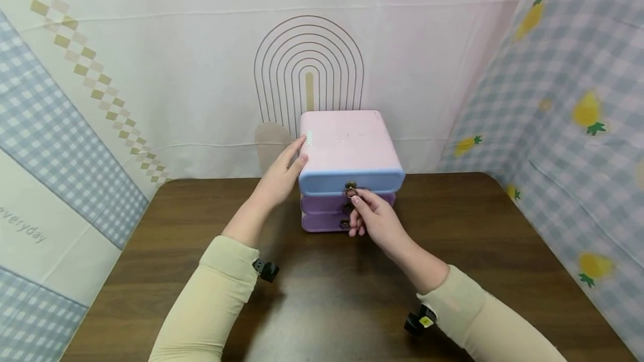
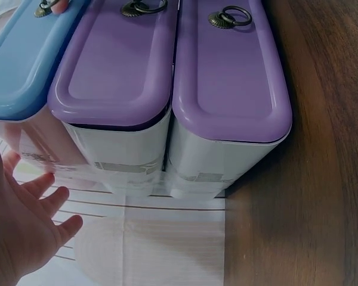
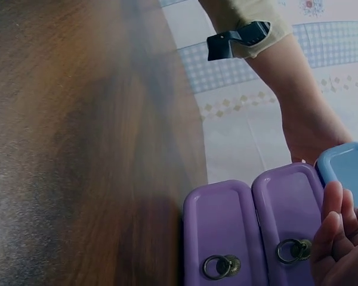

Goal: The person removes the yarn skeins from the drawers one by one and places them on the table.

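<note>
A small drawer cabinet with a pink top (image 1: 347, 141) stands towards the back of the table. Its upper drawer front is blue (image 1: 324, 183), above two purple drawer fronts (image 2: 122, 59), each with a brass ring pull (image 2: 234, 18). My right hand (image 1: 379, 219) pinches the ring pull (image 1: 351, 193) of the blue drawer between thumb and forefinger, its other fingers loosely bent. Against the cabinet's left side rests my left hand (image 1: 278, 179), fingers extended and fingertips at the upper edge. The left wrist view shows those fingers (image 2: 53, 199) spread beside the pink side wall.
Below the cabinet is a dark brown wooden table (image 1: 322, 300). A pale printed cloth (image 1: 201, 88) hangs directly behind it, with a checked pineapple cloth (image 1: 568, 127) on the right. Black wrist cameras (image 1: 266, 268) are strapped to both sleeves.
</note>
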